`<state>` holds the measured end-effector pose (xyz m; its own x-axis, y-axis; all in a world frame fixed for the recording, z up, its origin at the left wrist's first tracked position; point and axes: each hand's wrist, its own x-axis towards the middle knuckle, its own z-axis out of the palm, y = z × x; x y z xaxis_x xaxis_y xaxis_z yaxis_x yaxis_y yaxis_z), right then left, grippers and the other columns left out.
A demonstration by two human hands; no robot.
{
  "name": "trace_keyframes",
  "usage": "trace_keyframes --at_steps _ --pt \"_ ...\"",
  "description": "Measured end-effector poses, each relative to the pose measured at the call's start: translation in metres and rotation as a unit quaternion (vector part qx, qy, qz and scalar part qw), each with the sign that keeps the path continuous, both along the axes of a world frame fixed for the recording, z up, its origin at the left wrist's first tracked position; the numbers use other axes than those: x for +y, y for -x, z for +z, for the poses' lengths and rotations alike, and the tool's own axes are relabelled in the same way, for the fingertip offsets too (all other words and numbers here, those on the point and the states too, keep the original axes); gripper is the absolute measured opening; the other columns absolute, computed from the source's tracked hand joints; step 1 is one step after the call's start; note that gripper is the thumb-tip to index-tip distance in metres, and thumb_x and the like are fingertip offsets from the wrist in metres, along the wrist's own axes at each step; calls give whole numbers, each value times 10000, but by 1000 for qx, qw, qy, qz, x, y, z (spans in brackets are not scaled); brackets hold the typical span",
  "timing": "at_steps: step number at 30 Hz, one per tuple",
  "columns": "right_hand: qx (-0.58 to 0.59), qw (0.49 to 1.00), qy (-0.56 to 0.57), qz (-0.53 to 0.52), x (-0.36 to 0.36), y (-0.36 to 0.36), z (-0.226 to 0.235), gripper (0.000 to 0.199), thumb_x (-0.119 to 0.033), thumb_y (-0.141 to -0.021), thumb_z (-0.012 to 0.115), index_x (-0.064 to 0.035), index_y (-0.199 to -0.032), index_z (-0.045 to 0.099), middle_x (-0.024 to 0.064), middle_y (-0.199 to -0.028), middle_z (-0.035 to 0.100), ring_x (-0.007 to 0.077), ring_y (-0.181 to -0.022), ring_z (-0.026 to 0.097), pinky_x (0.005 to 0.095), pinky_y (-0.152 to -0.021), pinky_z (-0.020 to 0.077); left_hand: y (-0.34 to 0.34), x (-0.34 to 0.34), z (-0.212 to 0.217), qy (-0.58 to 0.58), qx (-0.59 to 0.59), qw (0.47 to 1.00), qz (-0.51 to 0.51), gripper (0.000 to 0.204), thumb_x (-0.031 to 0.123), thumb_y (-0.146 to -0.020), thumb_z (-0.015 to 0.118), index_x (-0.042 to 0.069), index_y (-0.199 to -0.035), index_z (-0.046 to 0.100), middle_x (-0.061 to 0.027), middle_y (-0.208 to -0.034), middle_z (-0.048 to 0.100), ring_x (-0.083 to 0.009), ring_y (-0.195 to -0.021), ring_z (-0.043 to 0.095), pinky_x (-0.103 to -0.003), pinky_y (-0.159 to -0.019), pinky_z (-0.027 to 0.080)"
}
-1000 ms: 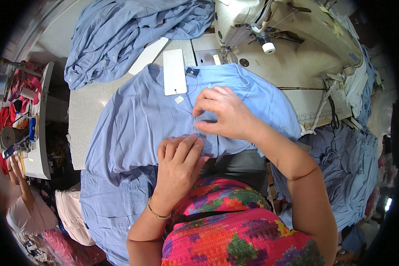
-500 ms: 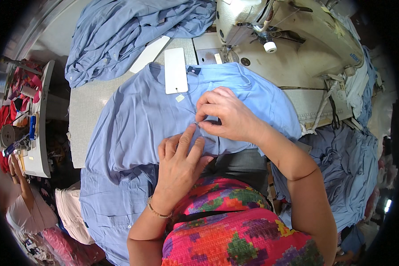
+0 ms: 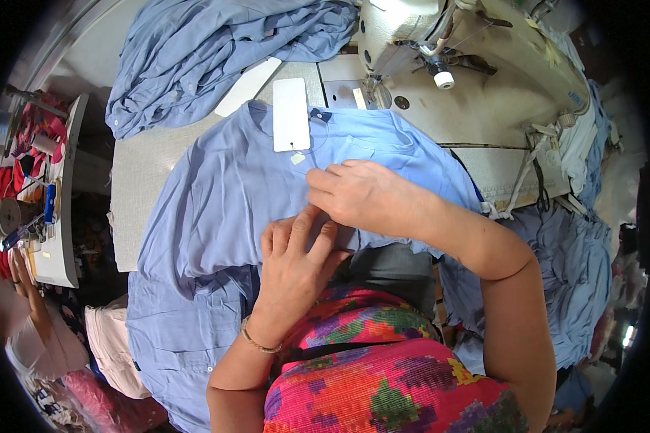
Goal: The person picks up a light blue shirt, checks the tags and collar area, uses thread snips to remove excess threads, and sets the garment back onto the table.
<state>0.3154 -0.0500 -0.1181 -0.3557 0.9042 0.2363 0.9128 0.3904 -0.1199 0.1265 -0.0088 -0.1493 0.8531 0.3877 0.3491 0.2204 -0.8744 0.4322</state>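
A light blue shirt lies spread across the table edge and my lap, its neckline toward the sewing machine. My left hand rests on its front near the lower edge, fingers stretched and apart, the index fingertip meeting my right hand. Over the middle of the shirt front, my right hand is closed with fingers curled down; its fingertips are hidden, and so is whatever they pinch. A white hang tag on a thin loop lies over the neckline, with a small pale square tag below it. A dark label shows inside the collar.
The sewing machine stands at the far right. A heap of blue garments lies at the far left, another white tag beside it. More blue clothes hang at the right. Another person's arm shows at the left.
My right hand has turned over and its fingers have curled downward, hiding the pinch that showed before. The left hand has hardly moved.
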Motion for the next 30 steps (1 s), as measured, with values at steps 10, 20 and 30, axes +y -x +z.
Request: trace_keyframes --at_steps 10,20,30 --pt "280 958 -15 -59 -2 -12 -20 95 8 -728 593 -7 -802 534 117 -832 518 309 -745 576 379 -656 488 2 1 -1 2 -9 1000 -6 432 211 -734 754 61 -1106 596 -127 -1275 519 -311 -1043 490 -432 -913 371" --pt "329 944 21 -21 -5 -22 -25 122 18 -747 606 -2 -865 585 111 -884 569 297 -818 591 362 -728 490 -3 6 3 44 -36 998 16 332 133 -781 704 45 -1081 594 -117 -1144 589 -303 -952 534 -401 -854 401" --pt "388 917 84 -50 -5 -22 -20 238 35 -728 594 -1 -962 563 131 -924 556 311 -873 578 375 -757 479 -39 24 9 30 3 998 46 128 56 -847 607 21 -968 582 -127 -872 570 -317 -777 555 -421 -688 421"
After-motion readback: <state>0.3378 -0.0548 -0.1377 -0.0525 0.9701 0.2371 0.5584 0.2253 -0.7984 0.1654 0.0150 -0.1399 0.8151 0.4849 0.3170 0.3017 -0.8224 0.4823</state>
